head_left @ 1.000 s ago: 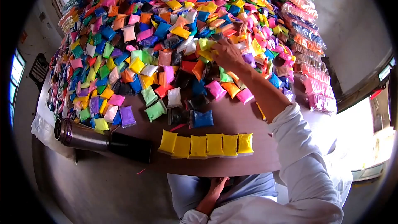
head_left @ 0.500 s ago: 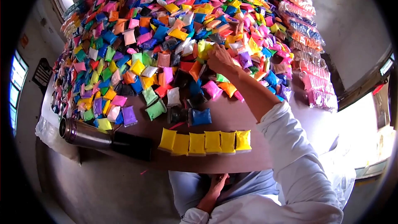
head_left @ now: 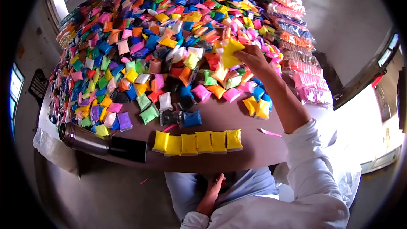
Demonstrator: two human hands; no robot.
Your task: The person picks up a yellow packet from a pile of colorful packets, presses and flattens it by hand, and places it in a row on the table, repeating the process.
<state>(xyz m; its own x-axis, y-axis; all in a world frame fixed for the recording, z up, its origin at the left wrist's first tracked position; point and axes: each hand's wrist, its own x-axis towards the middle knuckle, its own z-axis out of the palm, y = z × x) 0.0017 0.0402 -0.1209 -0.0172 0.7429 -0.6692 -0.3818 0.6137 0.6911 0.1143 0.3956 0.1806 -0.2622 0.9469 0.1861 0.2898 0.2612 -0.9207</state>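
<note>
My right hand (head_left: 251,57) is closed on a yellow packet (head_left: 232,54), held up over the front of a big heap of small coloured packets (head_left: 169,42). What is held could be more than one packet. Near the table's front edge, several yellow packets (head_left: 204,142) lie side by side in a row. Below the edge, my left hand (head_left: 215,185) rests in my lap; its fingers are mostly hidden. Two yellow-orange packets (head_left: 256,107) and some blue ones (head_left: 267,97) lie right of the heap's front, below my right forearm.
A metal flask (head_left: 82,138) lies on its side at the front left, beside a black flat object (head_left: 128,149). Clear bags of sorted packets (head_left: 308,74) are stacked along the right. A pink strip (head_left: 271,133) lies on the brown tabletop (head_left: 220,118).
My right hand has lifted off the heap and moved right with the yellow packet. The view has shifted slightly. My left hand stays in my lap.
</note>
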